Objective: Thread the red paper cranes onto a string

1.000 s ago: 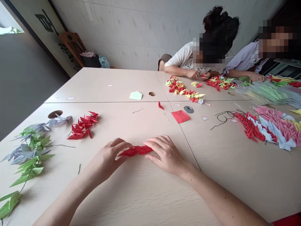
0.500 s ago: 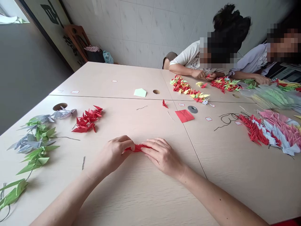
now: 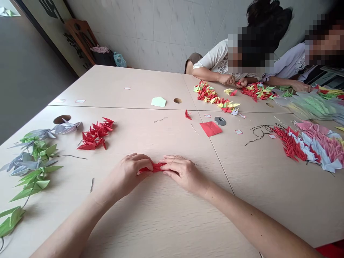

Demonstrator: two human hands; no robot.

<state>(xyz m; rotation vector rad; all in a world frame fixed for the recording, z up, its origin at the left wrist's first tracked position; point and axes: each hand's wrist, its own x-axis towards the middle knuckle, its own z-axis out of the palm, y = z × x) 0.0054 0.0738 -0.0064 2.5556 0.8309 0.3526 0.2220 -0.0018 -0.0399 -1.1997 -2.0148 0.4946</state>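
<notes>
My left hand [image 3: 129,174] and my right hand [image 3: 182,172] meet at the middle of the pale wooden table [image 3: 166,218]. Both pinch a short row of red folded paper pieces [image 3: 154,167], one hand at each end, pressed close together. Only a small part of the red row shows between my fingers. A loose pile of red folded pieces [image 3: 94,134] lies to the left, beyond my left hand. A string of green and grey paper cranes [image 3: 33,163] runs along the left edge.
A flat red paper square [image 3: 210,128], a grey ring [image 3: 220,121], a single red crane [image 3: 187,115] and a pale green folded sheet [image 3: 158,102] lie further back. Strung red, grey and pink cranes [image 3: 309,143] fill the right. Two other people sit opposite, handling coloured pieces [image 3: 215,98].
My hands have drawn together, squeezing the red row from a long spread into a short bunch. The view has shifted slightly.
</notes>
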